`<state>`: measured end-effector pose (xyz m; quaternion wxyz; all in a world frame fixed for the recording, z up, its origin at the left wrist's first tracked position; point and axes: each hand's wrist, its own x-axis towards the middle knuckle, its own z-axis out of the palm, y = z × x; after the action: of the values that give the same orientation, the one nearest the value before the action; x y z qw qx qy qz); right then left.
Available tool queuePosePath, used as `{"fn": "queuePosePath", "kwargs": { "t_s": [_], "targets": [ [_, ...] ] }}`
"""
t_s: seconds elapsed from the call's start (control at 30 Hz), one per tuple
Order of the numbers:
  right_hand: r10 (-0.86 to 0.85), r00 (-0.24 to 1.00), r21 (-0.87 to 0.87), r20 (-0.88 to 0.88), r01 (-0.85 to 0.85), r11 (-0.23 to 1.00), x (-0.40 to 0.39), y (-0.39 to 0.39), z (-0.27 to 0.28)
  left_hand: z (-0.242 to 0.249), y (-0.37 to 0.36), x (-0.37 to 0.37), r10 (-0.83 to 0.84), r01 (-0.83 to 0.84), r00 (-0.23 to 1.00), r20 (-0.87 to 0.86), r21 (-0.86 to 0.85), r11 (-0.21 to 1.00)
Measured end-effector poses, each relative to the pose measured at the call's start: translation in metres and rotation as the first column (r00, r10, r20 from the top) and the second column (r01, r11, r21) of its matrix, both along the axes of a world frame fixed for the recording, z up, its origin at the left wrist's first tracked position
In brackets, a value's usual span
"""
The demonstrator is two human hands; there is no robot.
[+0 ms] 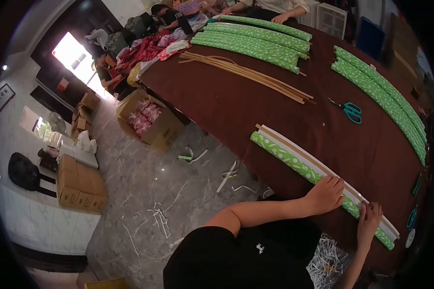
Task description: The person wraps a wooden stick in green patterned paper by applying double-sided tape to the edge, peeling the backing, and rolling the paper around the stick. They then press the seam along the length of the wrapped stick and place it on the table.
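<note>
A green-and-white patterned roll (287,159) lies slantwise along the near edge of the table. Its white underside shows beside a long thin tan strip (294,146), which runs along the roll's length. My left hand (327,194) is closed over the roll near its middle, with fingers curled onto the strip side. Farther down toward the near end, my right hand (370,217) also grips the roll, fingers bent over its edge. What the fingertips press is partly hidden. Teal-handled scissors (352,113) lie on the table beyond the roll.
The brown-covered table (217,106) also bears thin wooden strips (250,74), more green rolls (255,41) and rolls at right (381,91). Scissors (412,219) and a white tape roll (410,238) sit at the right edge. A carton (164,127) stands beside the table. Other people work behind.
</note>
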<state>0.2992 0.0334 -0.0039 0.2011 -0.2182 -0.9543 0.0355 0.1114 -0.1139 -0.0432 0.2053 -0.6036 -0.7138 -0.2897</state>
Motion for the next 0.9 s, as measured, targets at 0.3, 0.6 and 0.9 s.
{"fn": "queuePosePath", "kwargs": {
  "t_s": [0.3,0.6,0.9],
  "targets": [
    [-0.163,0.978,-0.145,-0.133,0.143,0.979,0.045,0.064,0.003,0.007,0.000,-0.002,-0.037,0.048,0.986,0.164,-0.062,0.997],
    [-0.171,0.972,-0.452,0.161,0.226,0.863,0.117,0.119,0.040,0.022,-0.001,-0.001,-0.048,0.051,0.999,0.023,-0.168,0.984],
    [-0.144,0.981,-0.435,0.127,0.186,0.881,0.122,0.128,0.031,0.014,-0.002,-0.004,-0.087,0.091,0.996,0.026,-0.182,0.979]
  ]
}}
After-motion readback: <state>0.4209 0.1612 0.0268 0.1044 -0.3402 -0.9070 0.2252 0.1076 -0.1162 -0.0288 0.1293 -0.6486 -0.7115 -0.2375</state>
